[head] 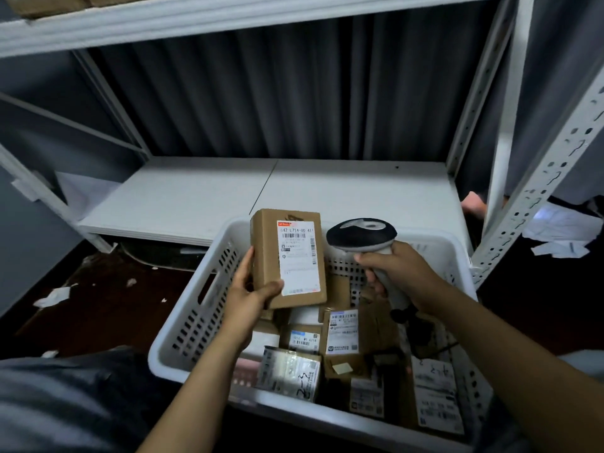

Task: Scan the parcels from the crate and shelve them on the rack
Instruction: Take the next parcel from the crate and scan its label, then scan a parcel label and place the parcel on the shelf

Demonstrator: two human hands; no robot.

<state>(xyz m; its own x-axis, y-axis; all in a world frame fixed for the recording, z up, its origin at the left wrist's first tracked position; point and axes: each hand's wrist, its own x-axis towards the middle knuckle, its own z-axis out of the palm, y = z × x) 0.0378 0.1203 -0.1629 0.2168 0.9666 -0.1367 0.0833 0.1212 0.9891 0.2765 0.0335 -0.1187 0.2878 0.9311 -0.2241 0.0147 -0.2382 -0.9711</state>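
My left hand point(250, 294) grips a brown cardboard parcel point(271, 250) by its lower left corner, holding it upright above the crate with its white shipping label facing me. Just to the right, my right hand point(397, 273) holds a black and grey barcode scanner point(361, 235) by its handle, its head beside the parcel's label. Under both sits the white perforated crate point(189, 322), with several more labelled parcels point(341, 333) lying inside. The rack's white lower shelf point(196, 197) lies bare behind the crate.
A perforated white rack upright point(536, 197) rises at the right. An upper shelf point(163, 24) carries cardboard boxes at the top left. Paper scraps point(54, 295) lie on the dark floor at the left, and loose papers point(562, 227) lie at the right.
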